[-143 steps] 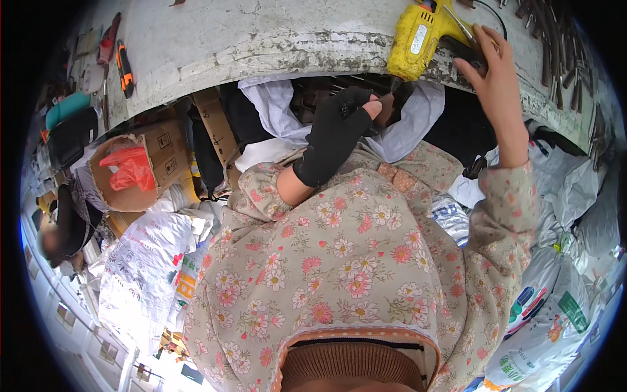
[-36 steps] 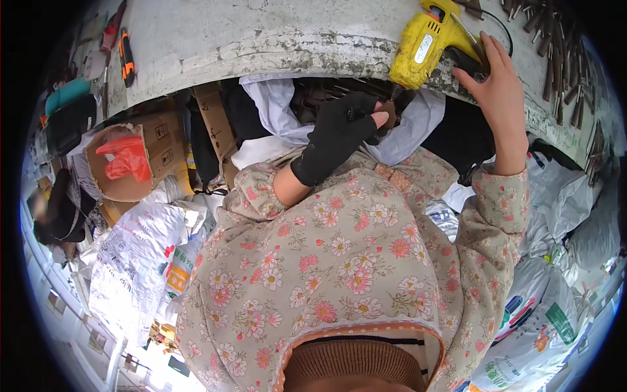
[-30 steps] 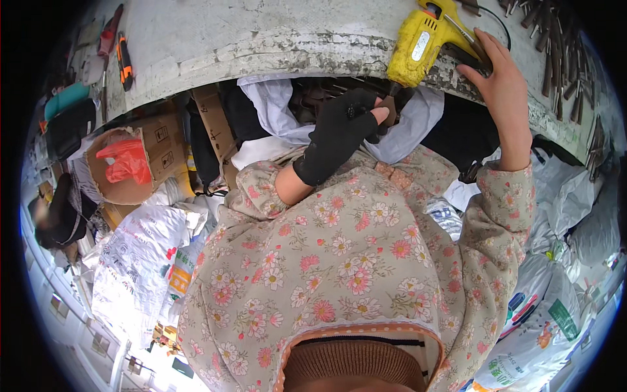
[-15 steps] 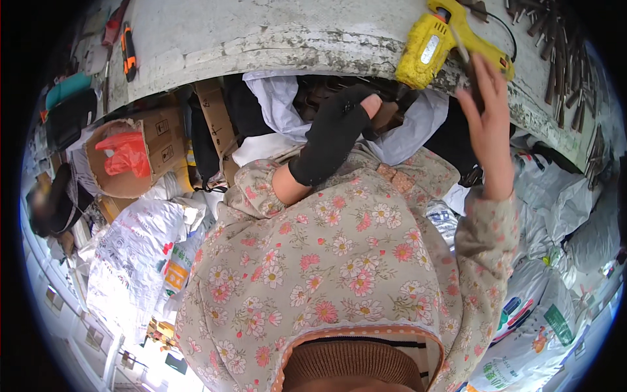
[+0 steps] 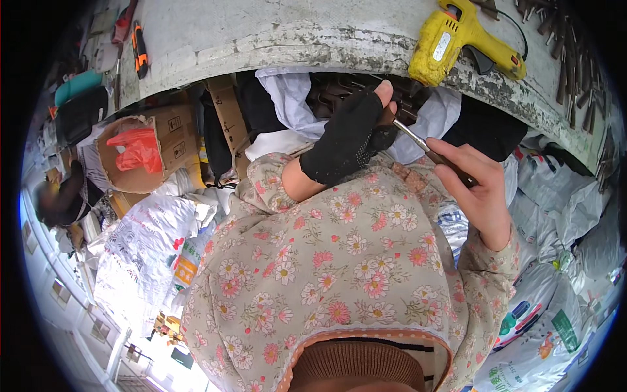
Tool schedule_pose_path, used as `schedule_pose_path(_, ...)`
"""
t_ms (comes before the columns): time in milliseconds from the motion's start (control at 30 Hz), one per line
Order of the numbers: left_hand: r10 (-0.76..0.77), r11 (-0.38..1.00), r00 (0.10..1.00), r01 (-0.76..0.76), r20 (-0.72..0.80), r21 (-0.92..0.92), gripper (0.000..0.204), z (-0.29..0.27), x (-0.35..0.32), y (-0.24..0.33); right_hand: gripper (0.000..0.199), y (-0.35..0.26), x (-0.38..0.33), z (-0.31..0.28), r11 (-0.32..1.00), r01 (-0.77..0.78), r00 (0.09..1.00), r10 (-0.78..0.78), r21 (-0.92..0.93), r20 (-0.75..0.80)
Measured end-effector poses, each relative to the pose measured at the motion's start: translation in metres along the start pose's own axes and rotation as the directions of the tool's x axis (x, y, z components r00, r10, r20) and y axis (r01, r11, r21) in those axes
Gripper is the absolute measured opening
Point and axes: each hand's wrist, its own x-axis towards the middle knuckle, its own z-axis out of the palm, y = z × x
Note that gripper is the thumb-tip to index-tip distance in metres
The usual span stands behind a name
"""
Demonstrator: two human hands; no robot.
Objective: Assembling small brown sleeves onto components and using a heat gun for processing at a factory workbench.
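My left hand (image 5: 346,136), in a black fingerless glove, is closed around a small brown piece (image 5: 386,118); most of it is hidden by the fingers. My right hand (image 5: 480,186) is bare and grips the brown handle of a thin tool with a metal shaft (image 5: 411,135). The shaft slants up to the left, and its end meets the brown piece at my left fingertips; whether it goes inside I cannot tell. Beyond both hands, a yellow glue gun (image 5: 434,49) lies on the table, its front end at the near edge.
Many brown-handled metal rods (image 5: 578,81) lie on the worn white table (image 5: 281,39) at right. An orange and black utility knife (image 5: 139,51) is at left. Below the edge are an open white sack (image 5: 287,98) of dark pieces, a cardboard box (image 5: 173,140) and plastic bags (image 5: 140,242).
My right hand has come down from beside the glue gun, bringing the tool's shaft against the brown piece in my left hand. The glue gun's front end no longer sits over that piece.
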Motion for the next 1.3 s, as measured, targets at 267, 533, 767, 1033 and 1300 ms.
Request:
schedule_pose_path(267, 0.455, 0.719, 0.867, -0.493, 0.204, 0.49, 0.022, -0.012, -0.013, 0.005, 0.033, -0.032, 0.007, -0.005, 0.974, 0.064, 0.995, -0.045, -0.216, 0.09)
schedule_pose_path(533, 0.445, 0.647, 0.851, -0.521, 0.28, 0.557, 0.023, -0.034, -0.001, -0.004, 0.031, -0.018, 0.017, 0.009, 0.98, 0.098, 0.992, -0.082, -0.171, 0.1)
schedule_pose_path(767, 0.427, -0.242, 0.461, -0.771, 0.778, 0.589, 0.021, -0.067, 0.013, 0.016, 0.026, 0.035, 0.025, 0.049, 0.996, 0.064, 0.996, -0.068, 0.07, 0.057)
schedule_pose_path(1033, 0.66, -0.462, 0.167, -0.679, 0.733, 0.57, 0.02, -0.014, 0.066, 0.094, 0.033, 0.124, 0.064, 0.088, 0.874, 0.231, 0.962, -0.272, -0.428, -0.036)
schedule_pose_path(1300, 0.615, -0.677, 0.242, -0.326, 0.751, 0.66, 0.032, 0.033, 0.171, 0.151, 0.033, 0.112, 0.053, 0.048, 0.935, 0.131, 0.989, -0.148, -0.33, -0.026)
